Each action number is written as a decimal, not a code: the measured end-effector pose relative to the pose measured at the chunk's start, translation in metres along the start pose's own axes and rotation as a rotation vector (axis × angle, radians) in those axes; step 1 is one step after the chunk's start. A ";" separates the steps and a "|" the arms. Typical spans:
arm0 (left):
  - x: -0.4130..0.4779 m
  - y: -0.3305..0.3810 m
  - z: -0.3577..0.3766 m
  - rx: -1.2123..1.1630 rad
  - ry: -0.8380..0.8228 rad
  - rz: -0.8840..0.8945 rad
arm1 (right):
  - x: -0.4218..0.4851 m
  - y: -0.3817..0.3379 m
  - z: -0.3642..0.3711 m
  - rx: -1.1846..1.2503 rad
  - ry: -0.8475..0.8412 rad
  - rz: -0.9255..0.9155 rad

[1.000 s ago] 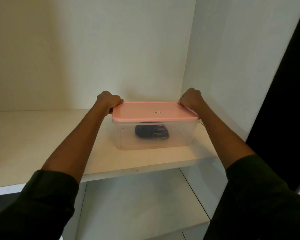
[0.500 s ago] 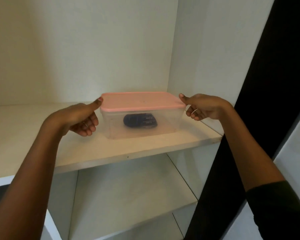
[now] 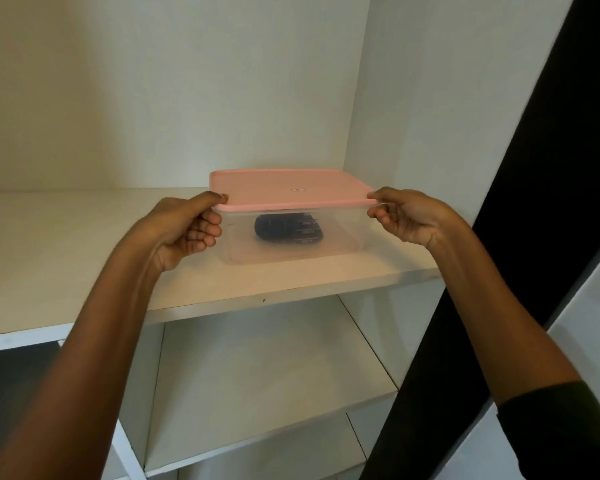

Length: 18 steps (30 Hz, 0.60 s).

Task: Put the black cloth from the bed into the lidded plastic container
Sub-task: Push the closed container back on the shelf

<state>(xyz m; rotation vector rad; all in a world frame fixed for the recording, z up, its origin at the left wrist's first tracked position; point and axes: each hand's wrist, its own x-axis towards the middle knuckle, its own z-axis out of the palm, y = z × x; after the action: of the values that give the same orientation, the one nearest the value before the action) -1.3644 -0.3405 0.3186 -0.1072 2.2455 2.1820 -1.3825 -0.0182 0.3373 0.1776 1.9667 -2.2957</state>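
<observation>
A clear plastic container [image 3: 343,237] with a pink lid [image 3: 284,188] stands on a white shelf [image 3: 84,258], near its right end. Inside it lies a rolled black cloth [image 3: 288,228], visible through the front wall. My left hand [image 3: 184,230] pinches the lid's front left corner, thumb on top and fingers curled below the rim. My right hand [image 3: 406,216] grips the front right corner the same way. The lid sits flat on the container.
White wardrobe walls close in the shelf at the back and at the right [image 3: 413,133]. A dark door edge [image 3: 499,237] stands to the right. Lower shelves [image 3: 257,375] lie beneath.
My hands moved from the lid's far corners to its front corners, and the fingers have now closed on the rim. The view has come closer to the container.
</observation>
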 end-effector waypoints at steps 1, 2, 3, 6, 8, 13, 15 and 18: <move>0.000 -0.001 0.001 -0.018 0.011 0.004 | 0.000 0.001 0.001 0.009 0.009 -0.007; 0.000 -0.002 0.002 -0.028 0.018 0.006 | -0.001 0.002 0.002 0.018 0.019 -0.016; 0.000 -0.002 0.002 -0.036 0.022 0.007 | -0.001 0.003 0.002 0.026 0.028 -0.026; -0.001 -0.002 0.003 -0.051 0.023 0.014 | -0.004 0.006 0.006 0.037 0.047 -0.045; -0.003 -0.001 0.001 -0.017 0.005 0.019 | -0.006 0.006 0.007 -0.011 0.049 -0.053; -0.002 0.022 -0.016 0.462 -0.045 0.044 | -0.009 -0.019 0.004 -0.630 0.103 -0.060; 0.008 0.035 -0.019 0.615 0.102 0.147 | -0.001 -0.033 0.008 -0.895 0.209 -0.147; 0.028 0.052 -0.007 0.804 0.375 0.395 | 0.021 -0.049 0.028 -1.209 0.299 -0.367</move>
<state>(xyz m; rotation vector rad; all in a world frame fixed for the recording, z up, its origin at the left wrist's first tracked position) -1.3952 -0.3471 0.3689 -0.0682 3.4123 1.2506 -1.4118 -0.0390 0.3857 0.0317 3.3239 -0.8283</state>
